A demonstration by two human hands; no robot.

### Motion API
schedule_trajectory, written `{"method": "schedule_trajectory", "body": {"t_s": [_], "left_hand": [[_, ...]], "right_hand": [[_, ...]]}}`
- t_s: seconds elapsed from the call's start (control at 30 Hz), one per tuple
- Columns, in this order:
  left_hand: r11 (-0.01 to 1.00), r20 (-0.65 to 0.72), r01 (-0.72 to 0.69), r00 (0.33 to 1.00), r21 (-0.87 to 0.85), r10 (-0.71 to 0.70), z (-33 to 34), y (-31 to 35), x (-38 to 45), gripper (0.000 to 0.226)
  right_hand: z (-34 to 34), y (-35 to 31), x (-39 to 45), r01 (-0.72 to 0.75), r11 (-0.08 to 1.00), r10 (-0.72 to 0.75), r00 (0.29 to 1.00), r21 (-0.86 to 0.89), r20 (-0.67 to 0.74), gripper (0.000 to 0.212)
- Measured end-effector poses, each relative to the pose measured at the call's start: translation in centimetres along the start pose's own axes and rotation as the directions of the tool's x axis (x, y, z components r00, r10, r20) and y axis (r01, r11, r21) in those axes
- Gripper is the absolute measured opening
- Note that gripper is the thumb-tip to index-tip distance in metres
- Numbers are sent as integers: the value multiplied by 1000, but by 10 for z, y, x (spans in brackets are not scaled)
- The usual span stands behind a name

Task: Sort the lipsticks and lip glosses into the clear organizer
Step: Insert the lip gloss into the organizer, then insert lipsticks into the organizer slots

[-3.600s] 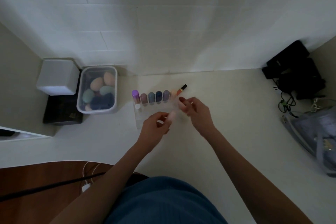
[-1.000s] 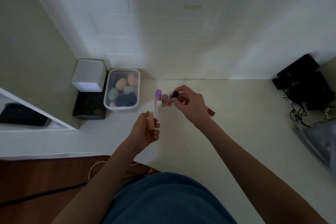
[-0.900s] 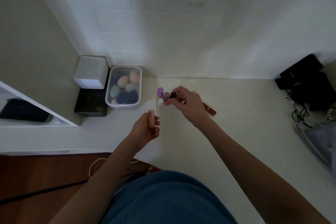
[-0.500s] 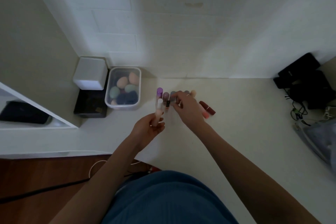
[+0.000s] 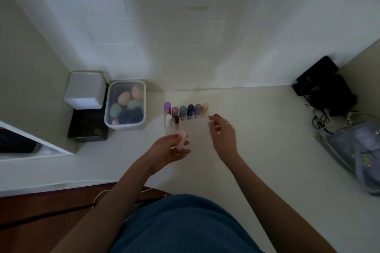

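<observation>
The clear organizer [image 5: 195, 128] stands on the cream table near the wall. Its back row holds several tubes, from a purple one [image 5: 167, 107] on the left to a peach one [image 5: 205, 108] on the right. In the second row stand a white tube [image 5: 168, 119] and a dark-capped lip gloss [image 5: 176, 121]. My left hand [image 5: 167, 151] grips a pale pink tube [image 5: 181, 139] at the organizer's front left corner. My right hand [image 5: 223, 134] hovers at the organizer's right edge, fingers apart, with nothing seen in it.
A clear lidded box of makeup sponges [image 5: 125, 109] sits left of the organizer, beside a white cube [image 5: 85, 90] on a black box [image 5: 88, 128]. Black gear with cables [image 5: 327, 92] and a grey-blue bag [image 5: 358, 154] lie at the right. The wall is close behind.
My right hand set the dark-capped lip gloss into the organizer's second row, let go and drew back to the right. My left hand kept the pink tube and shifted toward the organizer.
</observation>
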State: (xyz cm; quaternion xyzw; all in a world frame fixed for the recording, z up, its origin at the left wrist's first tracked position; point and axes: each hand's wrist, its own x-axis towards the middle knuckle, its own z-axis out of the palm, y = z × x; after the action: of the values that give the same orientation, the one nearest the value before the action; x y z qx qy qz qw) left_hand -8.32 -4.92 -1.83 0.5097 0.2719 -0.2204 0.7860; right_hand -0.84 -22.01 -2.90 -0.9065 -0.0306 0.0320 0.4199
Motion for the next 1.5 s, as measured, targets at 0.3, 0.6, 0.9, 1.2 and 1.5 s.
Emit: {"method": "schedule_trajectory", "body": {"t_s": [0.3,0.6,0.9,1.2,1.5], "left_hand": [[995,-62,57,997,80,-52,-2,2,-7,35],[991,-103,63,993,116,-51,3,2,-4,35],[997,-236,81,969,2,-78,8,5,10,38],[995,-269,84,958,-52,-95,5,8,4,37],[997,-294,63,953,-45,-73,-4,7,4,36]], "right_hand": [[-20,55,49,-167,952,193,978,-257,80,36],[-12,57,56,-163,974,178,981,-160,83,33],[-22,-15,23,-56,948,34,997,312,75,51],[16,-50,18,215,972,-224,969,90,107,20],[21,-44,18,246,965,-228,959,-94,169,18]]}}
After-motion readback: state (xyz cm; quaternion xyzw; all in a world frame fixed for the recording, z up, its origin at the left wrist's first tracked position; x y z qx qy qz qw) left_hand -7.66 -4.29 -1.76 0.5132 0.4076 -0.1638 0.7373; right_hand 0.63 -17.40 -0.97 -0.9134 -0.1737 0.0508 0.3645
